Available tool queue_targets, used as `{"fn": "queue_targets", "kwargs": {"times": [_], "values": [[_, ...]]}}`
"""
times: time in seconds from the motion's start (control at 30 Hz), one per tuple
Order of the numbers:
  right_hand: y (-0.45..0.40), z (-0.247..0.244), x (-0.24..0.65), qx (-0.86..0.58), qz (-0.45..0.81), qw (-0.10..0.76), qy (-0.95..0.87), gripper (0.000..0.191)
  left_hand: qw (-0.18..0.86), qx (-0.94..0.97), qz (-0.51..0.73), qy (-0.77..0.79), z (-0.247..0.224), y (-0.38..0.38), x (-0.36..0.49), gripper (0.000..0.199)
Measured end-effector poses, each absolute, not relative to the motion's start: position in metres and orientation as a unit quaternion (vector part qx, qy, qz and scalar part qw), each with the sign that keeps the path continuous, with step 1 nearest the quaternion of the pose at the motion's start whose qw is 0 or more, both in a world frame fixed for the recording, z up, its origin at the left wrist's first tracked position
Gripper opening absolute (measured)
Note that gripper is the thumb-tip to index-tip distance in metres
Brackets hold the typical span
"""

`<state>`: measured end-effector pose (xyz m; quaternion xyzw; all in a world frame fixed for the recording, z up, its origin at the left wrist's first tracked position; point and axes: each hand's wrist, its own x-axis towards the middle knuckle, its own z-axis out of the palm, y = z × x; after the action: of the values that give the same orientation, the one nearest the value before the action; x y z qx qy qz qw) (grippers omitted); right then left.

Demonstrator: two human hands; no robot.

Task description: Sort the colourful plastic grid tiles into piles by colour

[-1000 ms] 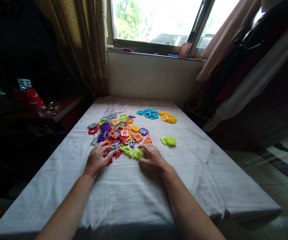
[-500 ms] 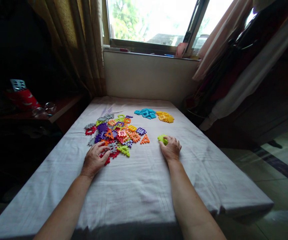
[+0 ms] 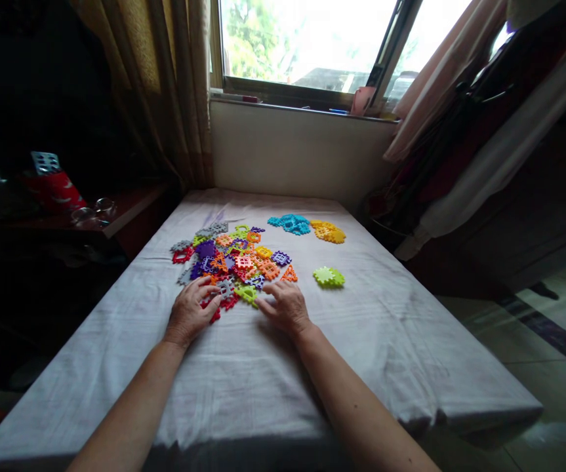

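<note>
A mixed pile of coloured plastic pieces (image 3: 244, 261) lies left of centre on the cloth-covered table (image 3: 243, 373). My left hand (image 3: 191, 312) rests at the pile's near left edge, fingers apart, over red and grey pieces. My right hand (image 3: 285, 305) is at the pile's near right side, fingers apart, beside a lime green piece (image 3: 246, 294). Farther right, a small lime green pile (image 3: 328, 276) lies by itself. Toward the back are a blue pile (image 3: 290, 223) and a yellow pile (image 3: 328, 231), side by side.
A dark side table (image 3: 130, 208) at the left bears a red container (image 3: 56, 191) and glasses (image 3: 94, 212). Behind the table are a wall and a window sill (image 3: 302, 110). Clothes (image 3: 452, 177) hang at the right, a curtain (image 3: 164, 85) at the left.
My right hand has let go of the lime green pieces and moved left to the mixed pile. My left hand stays at the pile. The view has shifted slightly.
</note>
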<state>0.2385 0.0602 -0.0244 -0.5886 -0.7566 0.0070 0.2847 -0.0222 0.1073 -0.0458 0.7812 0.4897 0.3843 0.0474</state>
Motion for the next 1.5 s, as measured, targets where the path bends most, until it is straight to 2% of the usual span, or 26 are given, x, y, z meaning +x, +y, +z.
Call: {"fn": "queue_targets", "kwargs": {"times": [0.07, 0.13, 0.23, 0.3, 0.5, 0.7, 0.83, 0.97, 1.13, 1.23, 1.37, 1.5], "values": [[0.058, -0.022, 0.225, -0.579, 0.013, 0.259, -0.773, 0.043, 0.047, 0.783, 0.381, 0.489, -0.045, 0.107, -0.022, 0.027], [0.057, -0.021, 0.218, -0.569, 0.014, 0.235, -0.788, 0.051, 0.044, 0.783, 0.380, 0.490, -0.045, 0.106, -0.022, 0.027], [0.057, -0.020, 0.217, -0.559, 0.013, 0.214, -0.801, 0.029, 0.044, 0.783, 0.382, 0.490, -0.045, 0.106, -0.021, 0.028], [0.058, -0.021, 0.224, -0.554, 0.009, 0.230, -0.800, 0.021, 0.048, 0.783, 0.383, 0.488, -0.045, 0.106, -0.021, 0.028], [0.066, -0.025, 0.288, -0.660, -0.084, 0.365, -0.651, 0.018, 0.027, 0.782, 0.389, 0.486, -0.041, 0.104, -0.022, 0.029], [0.067, -0.033, 0.350, -0.784, -0.113, 0.364, -0.490, 0.018, -0.040, 0.819, 0.339, 0.461, -0.026, 0.095, -0.002, 0.026], [0.067, -0.039, 0.353, -0.791, -0.133, 0.373, -0.466, 0.019, -0.036, 0.872, 0.252, 0.418, -0.017, 0.103, 0.032, 0.038], [0.066, -0.037, 0.342, -0.763, -0.156, 0.392, -0.490, 0.021, -0.029, 0.893, 0.189, 0.408, -0.013, 0.126, 0.061, 0.049], [0.064, -0.029, 0.320, -0.709, -0.138, 0.395, -0.569, 0.022, -0.038, 0.876, 0.159, 0.454, -0.017, 0.145, 0.053, 0.043], [0.066, -0.026, 0.301, -0.665, -0.102, 0.387, -0.631, 0.022, -0.045, 0.853, 0.175, 0.490, -0.022, 0.143, 0.029, 0.040], [0.079, -0.023, 0.274, -0.608, -0.040, 0.336, -0.718, 0.025, -0.040, 0.825, 0.218, 0.521, -0.028, 0.133, 0.000, 0.036], [0.099, -0.023, 0.252, -0.610, -0.019, 0.286, -0.739, 0.038, -0.037, 0.806, 0.262, 0.529, -0.032, 0.125, -0.014, 0.030]]}}
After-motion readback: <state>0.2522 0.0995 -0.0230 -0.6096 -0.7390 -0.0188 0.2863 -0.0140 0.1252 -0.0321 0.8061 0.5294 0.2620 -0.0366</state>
